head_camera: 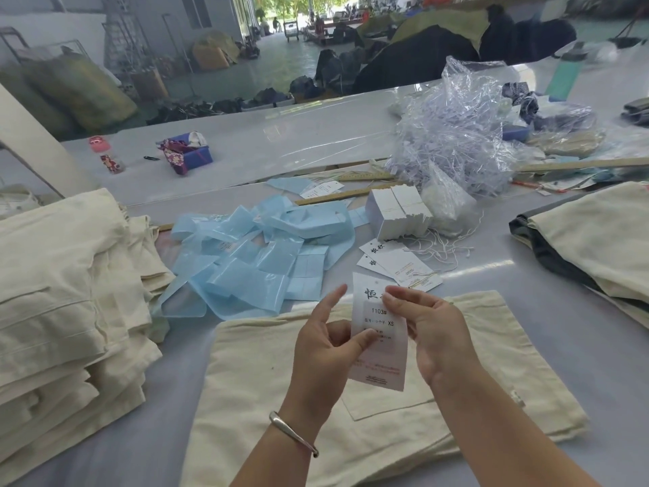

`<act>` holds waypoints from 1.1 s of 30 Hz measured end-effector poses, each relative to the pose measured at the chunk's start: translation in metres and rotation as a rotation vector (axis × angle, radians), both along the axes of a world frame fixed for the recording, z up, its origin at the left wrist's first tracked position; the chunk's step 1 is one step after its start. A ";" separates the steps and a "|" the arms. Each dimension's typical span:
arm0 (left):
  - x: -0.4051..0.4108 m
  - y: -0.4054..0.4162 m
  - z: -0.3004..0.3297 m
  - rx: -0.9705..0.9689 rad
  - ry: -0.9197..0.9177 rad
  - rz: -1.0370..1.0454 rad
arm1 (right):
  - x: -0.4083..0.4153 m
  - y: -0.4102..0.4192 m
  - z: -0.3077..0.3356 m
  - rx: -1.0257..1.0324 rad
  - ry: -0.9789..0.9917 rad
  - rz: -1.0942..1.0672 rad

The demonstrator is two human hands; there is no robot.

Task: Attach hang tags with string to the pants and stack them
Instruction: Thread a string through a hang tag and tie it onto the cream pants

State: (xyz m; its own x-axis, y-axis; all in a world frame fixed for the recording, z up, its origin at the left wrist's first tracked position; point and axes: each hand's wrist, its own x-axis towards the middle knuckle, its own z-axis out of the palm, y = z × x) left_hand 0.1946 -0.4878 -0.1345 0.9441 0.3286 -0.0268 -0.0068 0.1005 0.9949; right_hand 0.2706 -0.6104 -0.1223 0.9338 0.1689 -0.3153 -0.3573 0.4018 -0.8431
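Pinching one tag (379, 332) at frame centre, left hand (325, 349) and right hand (430, 332) should steady its top hole above the pants (351, 434) before threading.

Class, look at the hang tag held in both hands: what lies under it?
Under the hang tag lie cream pants flat on the table. The fabric directly behind the tag and hands is covered.

Both hands hold one white hang tag (377, 332) upright above cream pants (281, 398) lying flat on the worktop (579, 328): the left hand (326, 342) pinches its lower edge, the right hand (432, 332) its top (printed "1103#", "XS"). Folded cream pants (63, 275) are stacked at left; blue plastic sleeves (253, 265) lie behind.
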 end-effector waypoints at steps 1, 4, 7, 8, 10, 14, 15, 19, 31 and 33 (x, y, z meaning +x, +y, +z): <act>0.002 -0.001 -0.001 -0.029 0.012 -0.019 | 0.000 -0.002 0.000 -0.005 0.000 -0.013; 0.017 -0.009 -0.003 -0.141 0.025 -0.082 | 0.005 -0.012 -0.001 -0.088 -0.049 -0.067; 0.038 -0.025 -0.010 -0.208 0.067 -0.114 | 0.014 -0.028 -0.004 -0.180 -0.116 -0.094; 0.046 -0.032 -0.013 -0.218 0.083 -0.110 | 0.019 -0.034 -0.006 -0.185 -0.118 -0.097; 0.060 -0.045 -0.019 -0.228 0.104 -0.107 | 0.032 -0.045 -0.011 -0.185 -0.096 -0.099; 0.083 -0.072 -0.031 -0.204 0.159 -0.050 | 0.061 -0.069 -0.027 -0.235 -0.078 -0.101; 0.089 -0.077 -0.034 -0.190 0.180 -0.015 | 0.071 -0.077 -0.032 -0.276 -0.087 -0.101; 0.114 -0.085 -0.047 -0.200 0.236 0.111 | 0.130 -0.110 -0.056 -0.459 -0.120 -0.137; 0.155 -0.086 -0.057 -0.223 0.367 0.411 | 0.274 -0.110 -0.115 -1.432 -0.648 0.545; 0.154 -0.086 -0.057 -0.213 0.360 0.385 | 0.280 -0.104 -0.117 -1.506 -0.686 0.578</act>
